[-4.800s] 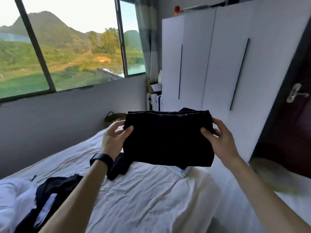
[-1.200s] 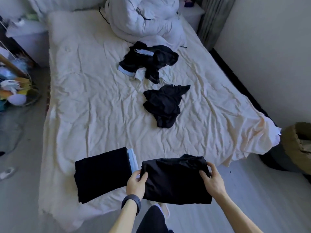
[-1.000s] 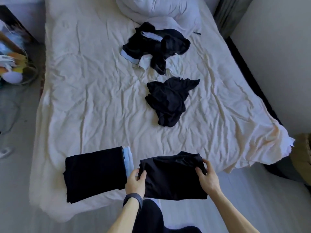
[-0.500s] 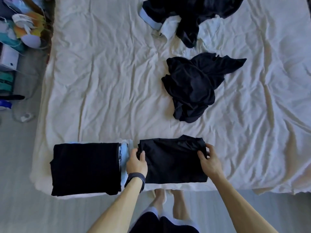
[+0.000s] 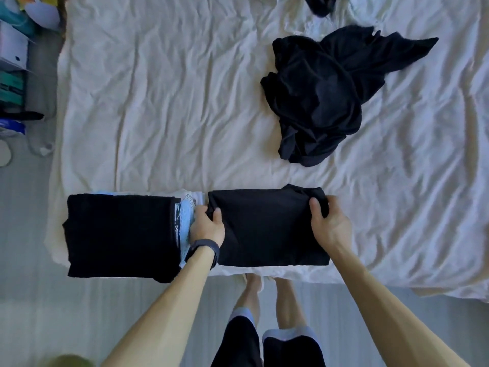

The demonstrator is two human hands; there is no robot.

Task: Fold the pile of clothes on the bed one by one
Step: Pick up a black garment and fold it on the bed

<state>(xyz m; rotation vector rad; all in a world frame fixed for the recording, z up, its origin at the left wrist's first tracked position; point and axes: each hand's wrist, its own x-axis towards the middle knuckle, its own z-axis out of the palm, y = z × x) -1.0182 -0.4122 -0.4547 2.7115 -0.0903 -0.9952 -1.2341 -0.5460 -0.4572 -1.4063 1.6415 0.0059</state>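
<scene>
Hands, left [image 5: 207, 229] and right [image 5: 328, 223], pinch folded black garment [image 5: 267, 229] flat on bed [image 5: 158, 102].

The folded black garment [image 5: 267, 226], held up in the air before the wardrobe some seconds ago, now lies flat on the bed [image 5: 164, 107] at its near edge. It sits just beside the folded stack [image 5: 119, 234], with both hands lower and closer to the sheet.

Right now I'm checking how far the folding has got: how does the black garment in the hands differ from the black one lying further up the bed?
The held garment is folded into a flat rectangle; the far garment is a crumpled heap. The held one lies at the bed's near edge, gripped by the left hand and right hand; the far one lies untouched mid-bed. Both are black cloth resting on the white sheet.
</scene>
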